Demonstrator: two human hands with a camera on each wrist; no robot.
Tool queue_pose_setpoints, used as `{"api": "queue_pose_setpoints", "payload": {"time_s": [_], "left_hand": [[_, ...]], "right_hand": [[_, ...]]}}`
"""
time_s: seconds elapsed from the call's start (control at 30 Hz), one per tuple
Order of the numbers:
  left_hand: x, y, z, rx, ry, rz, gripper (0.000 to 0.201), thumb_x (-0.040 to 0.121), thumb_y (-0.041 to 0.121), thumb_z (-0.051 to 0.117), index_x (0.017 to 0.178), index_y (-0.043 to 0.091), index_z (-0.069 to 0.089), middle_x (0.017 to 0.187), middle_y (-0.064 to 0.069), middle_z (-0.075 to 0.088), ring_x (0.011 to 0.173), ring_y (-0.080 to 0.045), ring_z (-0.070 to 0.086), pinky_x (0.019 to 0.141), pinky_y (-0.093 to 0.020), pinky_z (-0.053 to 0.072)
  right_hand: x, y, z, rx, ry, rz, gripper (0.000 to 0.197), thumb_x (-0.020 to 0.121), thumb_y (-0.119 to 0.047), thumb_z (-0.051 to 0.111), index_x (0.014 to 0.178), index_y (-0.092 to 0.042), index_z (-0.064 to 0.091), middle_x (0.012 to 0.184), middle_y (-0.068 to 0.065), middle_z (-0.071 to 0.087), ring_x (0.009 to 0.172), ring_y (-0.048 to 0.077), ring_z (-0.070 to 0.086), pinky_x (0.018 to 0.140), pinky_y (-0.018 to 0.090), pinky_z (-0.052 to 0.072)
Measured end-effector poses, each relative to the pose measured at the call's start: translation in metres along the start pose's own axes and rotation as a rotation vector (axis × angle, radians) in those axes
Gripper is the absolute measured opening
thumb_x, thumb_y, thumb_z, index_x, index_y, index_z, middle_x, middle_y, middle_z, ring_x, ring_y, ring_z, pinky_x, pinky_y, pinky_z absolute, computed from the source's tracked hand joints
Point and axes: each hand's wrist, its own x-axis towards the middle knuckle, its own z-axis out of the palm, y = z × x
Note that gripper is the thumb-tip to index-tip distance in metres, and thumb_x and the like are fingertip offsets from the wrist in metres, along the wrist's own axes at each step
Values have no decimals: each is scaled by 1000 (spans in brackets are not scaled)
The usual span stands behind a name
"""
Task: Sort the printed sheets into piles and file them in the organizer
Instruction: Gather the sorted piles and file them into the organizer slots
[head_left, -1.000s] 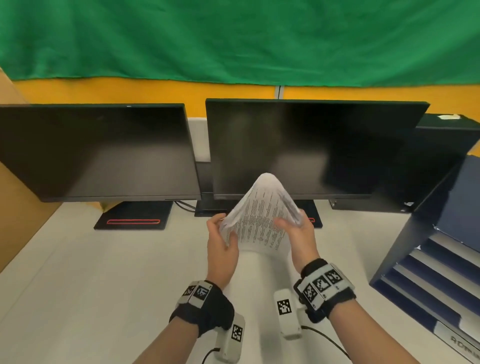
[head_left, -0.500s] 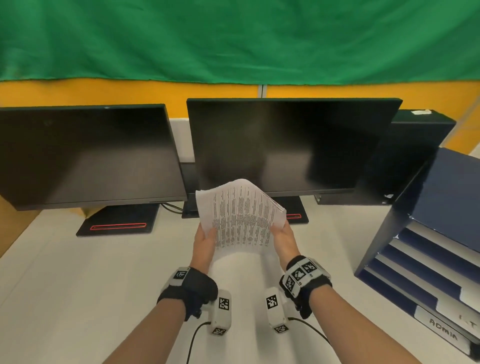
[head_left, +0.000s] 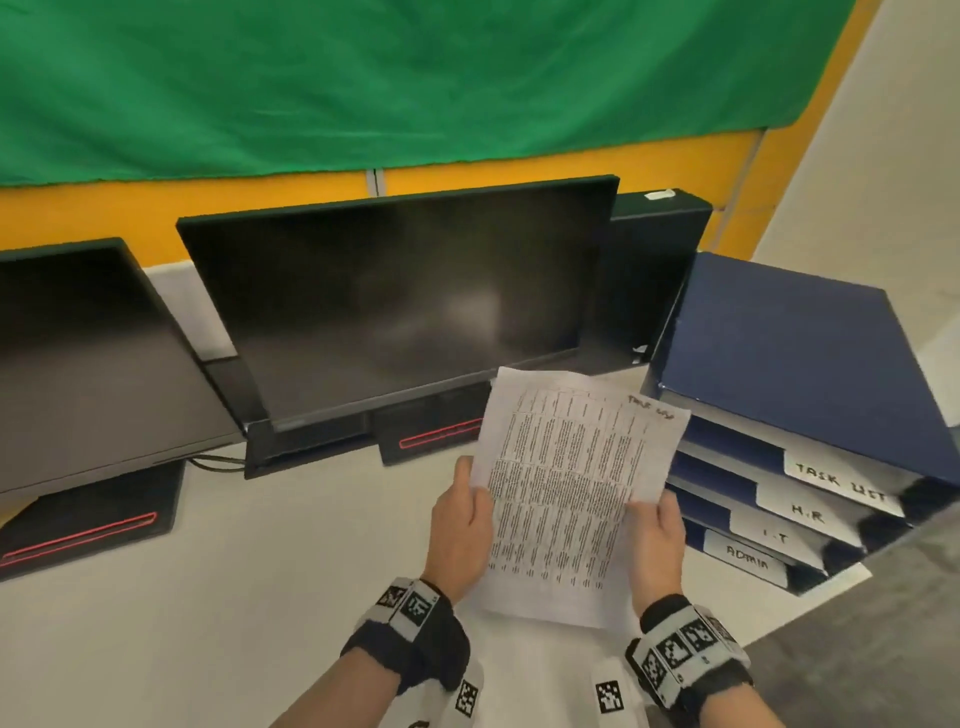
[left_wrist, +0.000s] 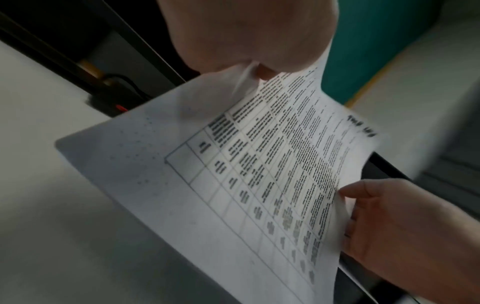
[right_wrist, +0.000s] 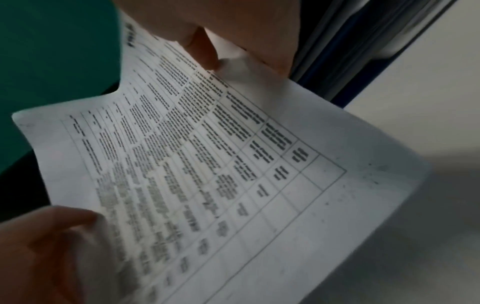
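Note:
Both hands hold a small stack of printed sheets above the white desk, tilted toward the right. My left hand pinches the left edge; my right hand pinches the lower right edge. The top sheet carries a printed table and a handwritten note at its top right corner. In the right wrist view the sheets fan slightly apart. The dark blue organizer stands just right of the sheets, with white tabs reading TASK LIST, H.R, I.T and ADMIN.
Two dark monitors stand at the back of the white desk, with red-lined stands below. A black box sits behind the organizer. The desk's right edge drops to a grey floor.
The sheets have flattened out from a curled bundle and moved right toward the organizer. My view has swung right, bringing the labelled trays into sight.

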Motion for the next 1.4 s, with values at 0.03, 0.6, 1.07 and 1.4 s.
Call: {"api": "queue_pose_setpoints", "payload": {"time_s": [0.03,0.6,1.07,1.4], "left_hand": [[-3,4,15,2,-60,9,21,99,14,30,108,27,44,75,4,65,57,-20,59,52,-37,51],[-3,82,119,-301,-767,-351,28,93,22,52,120,25,46,112,8,61,98,-6,59,73,-20,49],[45,122,150,-321,-545,-352,39,89,1,44,124,16,50,114,1,61,106,-21,59,81,-33,55],[64,125,132,-406,-467,-400,20,96,10,48,116,11,44,89,-9,61,51,-10,68,51,-20,55]], "right_hand": [[1,4,-20,-21,64,0,13,92,-10,41,92,-15,53,94,1,59,87,19,56,68,31,44],[62,-55,-185,-210,377,103,8,86,-8,55,83,-8,63,88,11,57,85,25,51,86,44,43],[-2,-50,-169,392,-324,399,50,68,-30,70,111,-5,60,54,7,50,38,14,43,36,21,40],[49,-102,-134,586,-140,402,10,85,-17,62,92,-11,58,83,13,69,74,21,70,64,33,59]]}}
